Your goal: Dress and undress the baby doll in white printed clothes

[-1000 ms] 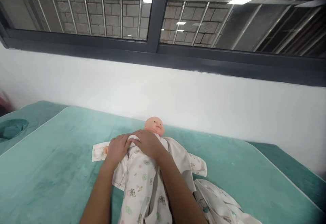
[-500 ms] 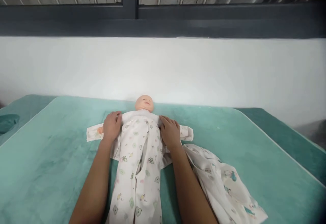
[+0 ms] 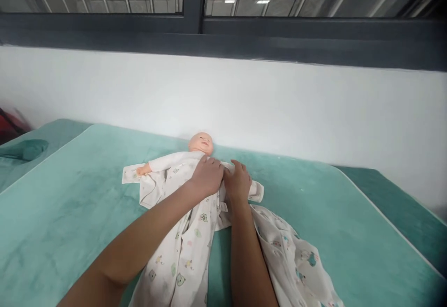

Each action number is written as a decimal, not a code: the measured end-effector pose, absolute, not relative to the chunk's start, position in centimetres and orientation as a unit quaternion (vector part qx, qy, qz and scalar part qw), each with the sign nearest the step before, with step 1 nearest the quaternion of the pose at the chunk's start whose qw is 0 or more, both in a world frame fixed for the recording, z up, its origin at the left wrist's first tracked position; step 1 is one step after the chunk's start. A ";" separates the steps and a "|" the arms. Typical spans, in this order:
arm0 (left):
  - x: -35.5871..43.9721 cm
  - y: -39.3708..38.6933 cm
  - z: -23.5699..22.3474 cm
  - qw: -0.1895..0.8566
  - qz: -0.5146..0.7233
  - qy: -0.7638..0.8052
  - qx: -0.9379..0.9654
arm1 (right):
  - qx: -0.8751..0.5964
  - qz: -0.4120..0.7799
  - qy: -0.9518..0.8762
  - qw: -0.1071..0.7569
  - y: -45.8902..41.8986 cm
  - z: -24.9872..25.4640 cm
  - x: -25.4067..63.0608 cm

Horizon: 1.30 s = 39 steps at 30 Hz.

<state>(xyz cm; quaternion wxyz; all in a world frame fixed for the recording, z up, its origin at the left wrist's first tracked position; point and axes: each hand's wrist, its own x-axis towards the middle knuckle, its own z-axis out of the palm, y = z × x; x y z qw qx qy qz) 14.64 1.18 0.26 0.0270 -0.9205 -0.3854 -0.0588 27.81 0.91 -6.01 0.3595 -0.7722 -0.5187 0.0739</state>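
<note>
No text, brand or number could be read. The doll's printed clothes (image 3: 174, 263) and the printed cloth (image 3: 296, 256) beside them carried small coloured drawings, in which no letter was clear. A pale tab (image 3: 224, 207) on the clothes was too small for reading.

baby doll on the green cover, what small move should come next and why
Probably ease the hidden arm of the baby doll outward along the white sleeve on the picture's right: the left hand and right hand are together beside it, and no doll hand shows there, while the opposite doll hand lies in view.
</note>
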 end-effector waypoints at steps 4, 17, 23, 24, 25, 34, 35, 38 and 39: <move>18.1 3.8 0.3 0.014 0.062 -0.445 -0.893 | -0.763 0.099 -0.526 0.362 1.1 -6.2 28.1; 15.8 4.8 4.5 0.015 0.095 -0.510 -0.855 | -0.690 0.262 -0.448 0.505 1.7 -8.8 32.5; 13.0 5.6 6.2 0.035 0.092 -0.526 -0.845 | -0.654 0.323 -0.338 0.594 1.5 -8.4 33.3; 13.0 5.7 6.0 0.037 0.088 -0.526 -0.845 | -0.637 0.334 -0.313 0.620 1.5 -8.1 33.4; 13.2 5.6 5.7 0.037 0.085 -0.525 -0.846 | -0.617 0.340 -0.288 0.649 1.5 -7.9 33.6; 12.0 3.2 2.6 -0.026 -0.006 -0.478 -0.878 | -0.594 0.170 -0.329 0.714 0.6 -4.3 32.8; 10.9 2.8 2.5 -0.039 -0.053 -0.483 -0.873 | -0.582 0.201 -0.387 0.686 0.6 -3.8 31.6; 6.7 1.6 1.5 -0.113 -0.231 -0.509 -0.821 | -0.520 0.296 -0.553 0.580 0.4 -2.8 27.1; 5.2 1.2 0.9 -0.146 -0.292 -0.512 -0.794 | -0.502 0.305 -0.601 0.542 0.3 -2.7 25.7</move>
